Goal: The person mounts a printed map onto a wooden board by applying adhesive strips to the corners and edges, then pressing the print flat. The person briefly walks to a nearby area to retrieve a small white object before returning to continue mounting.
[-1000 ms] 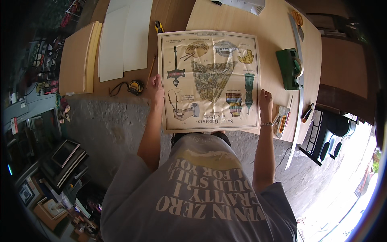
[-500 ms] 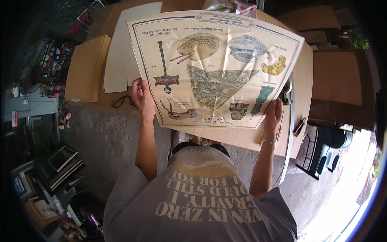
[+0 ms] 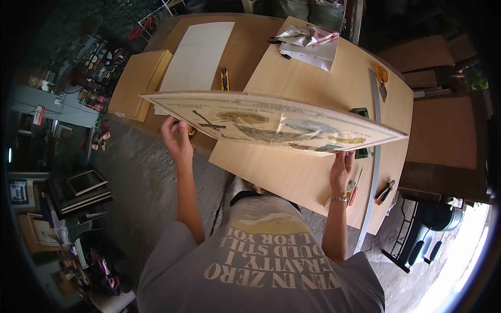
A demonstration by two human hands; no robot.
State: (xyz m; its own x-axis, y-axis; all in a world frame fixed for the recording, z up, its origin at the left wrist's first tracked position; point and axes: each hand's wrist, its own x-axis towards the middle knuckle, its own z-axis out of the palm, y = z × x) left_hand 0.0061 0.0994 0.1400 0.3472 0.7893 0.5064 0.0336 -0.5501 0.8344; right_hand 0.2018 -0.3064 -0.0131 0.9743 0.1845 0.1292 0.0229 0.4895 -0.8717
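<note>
Swung up approx. edge-on since 0.5 s ago, the print (image 3: pixel 271 122) had gone from a readable face to a thin slanted band, its far edge raised toward the camera. Judging by that, it was being turned in the air, i.e. not laid flat yet; it hung above the pale board (image 3: pixel 250 161).

L hand (image 3: pixel 178 141) had curled fingers by the print's left end, thumb alongside; couldn't tell if it pinched or only propped. R hand (image 3: pixel 342 164) pinched the lower edge nr. the right end, fingertips partly lost behind it.

Most art was squashed by the angle, captions unreadable, back n/a. Beyond, the print cut off most of the green tape dispenser (image 3: pixel 360 111) & tape measure (image 3: pixel 192 130); only bits showed. Yellow cutter (image 3: pixel 225 79) had come back into view, w/ white sheets (image 3: pixel 201 52) partly covered. Farther off, crumpled wrap (image 3: pixel 308 36) was visible; top-left bkgd. too dark to make out.
</note>
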